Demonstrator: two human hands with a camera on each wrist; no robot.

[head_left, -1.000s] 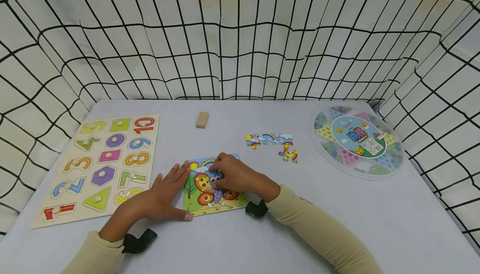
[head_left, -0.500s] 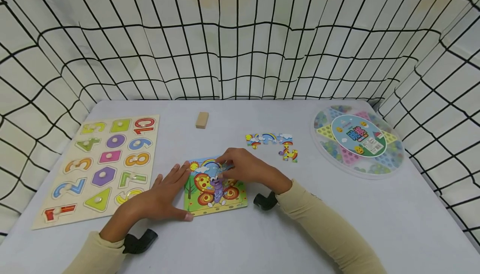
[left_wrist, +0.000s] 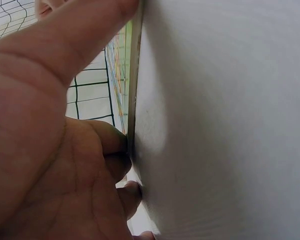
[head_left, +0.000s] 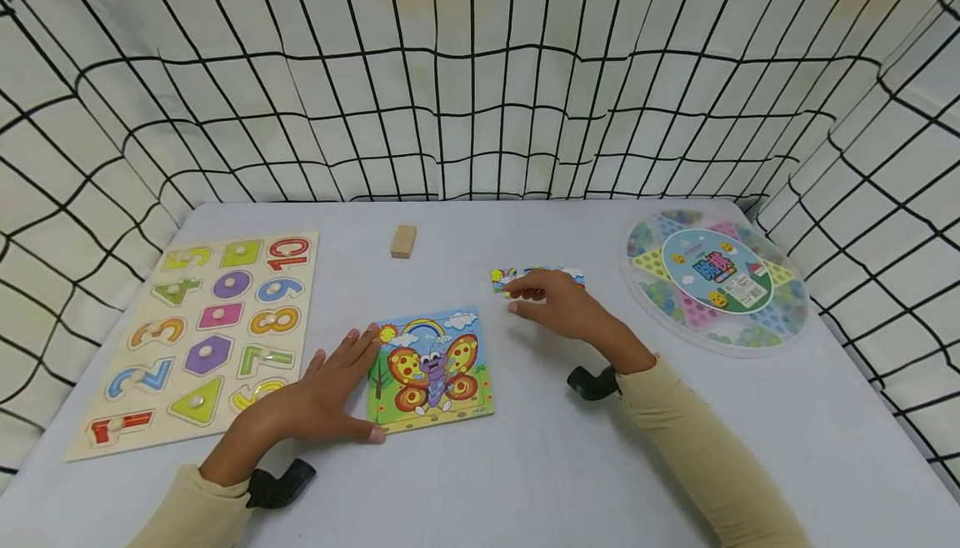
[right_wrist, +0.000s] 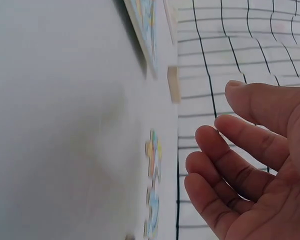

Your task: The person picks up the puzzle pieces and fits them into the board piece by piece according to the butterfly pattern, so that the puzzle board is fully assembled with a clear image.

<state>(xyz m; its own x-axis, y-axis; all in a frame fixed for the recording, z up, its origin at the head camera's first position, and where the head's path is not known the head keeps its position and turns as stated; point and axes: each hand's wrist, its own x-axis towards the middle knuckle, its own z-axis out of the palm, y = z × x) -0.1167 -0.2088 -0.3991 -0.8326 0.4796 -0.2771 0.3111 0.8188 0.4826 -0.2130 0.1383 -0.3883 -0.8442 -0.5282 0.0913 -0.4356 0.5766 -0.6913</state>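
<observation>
The left hand (head_left: 318, 402) lies flat, with straight, spread fingers. It grips nothing, but its thumb and fingertips touch the left edge of the butterfly puzzle (head_left: 433, 369), which sits flat on the white table (head_left: 465, 490). Left of that hand is a number board (head_left: 162, 399), and the hand hides one corner. Farther off, the right hand (head_left: 562, 306) is up in the air, fingers softly bent, holding nothing. It blocks part of some loose puzzle pieces (head_left: 498, 276). A round, see-through case (head_left: 716, 273) lies to their right. Farther back are a small wooden block (head_left: 403, 242) and a black net (head_left: 472, 50).
</observation>
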